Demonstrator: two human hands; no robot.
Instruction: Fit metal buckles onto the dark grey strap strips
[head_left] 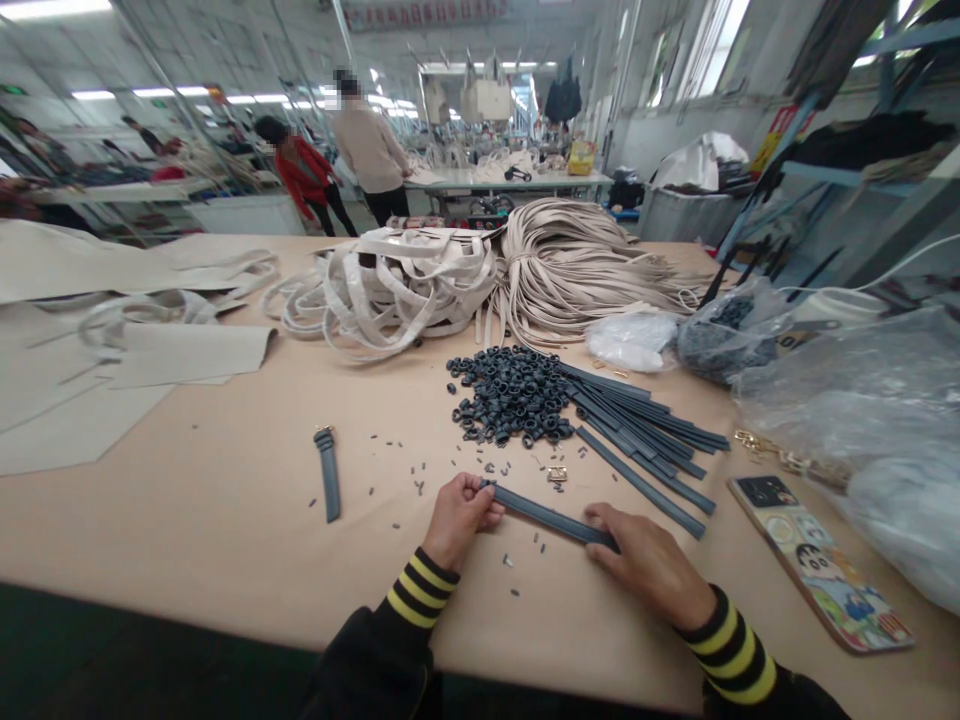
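Observation:
A dark blue-grey strap [546,514] stretches between my two hands just above the table. My left hand [459,515] pinches its left end between thumb and fingers. Closed around the strap's right end is my right hand [646,556], which hides the tip. Beyond the strap lies a gold buckle [556,474]. A heap of small dark loops [514,395] sits behind it, with a fan of more dark straps [645,430] to its right. To the left, a short strap [328,475] with a buckle and loop at its top lies by itself.
Small dark bits are scattered around my hands on the brown table [247,540]. Pale strap bundles [555,265] and beige panels [150,370] lie farther back. At right are a phone [821,565], gold chain [780,452] and clear plastic bags [870,420]. People stand in the background.

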